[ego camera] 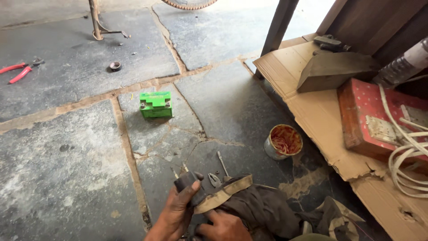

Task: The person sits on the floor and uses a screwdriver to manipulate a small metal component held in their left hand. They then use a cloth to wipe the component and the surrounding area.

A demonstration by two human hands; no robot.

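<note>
left hand (178,209) at bottom centre of frame, clenched around small dark part (189,186) with two metal prongs pointing up-left. right hand (223,226) at bottom edge, fingers pressed on dark cloth bag (258,207) by its tan strap; whether it grips cannot tell. judgement: keep part steady, prongs clear of fingers, bag pinned flat. screwdriver (222,163) and pliers (214,179) lie on stone floor (67,169) just above hands. green battery (156,104) at centre, well apart. tin can (282,142) right of centre.
</note>
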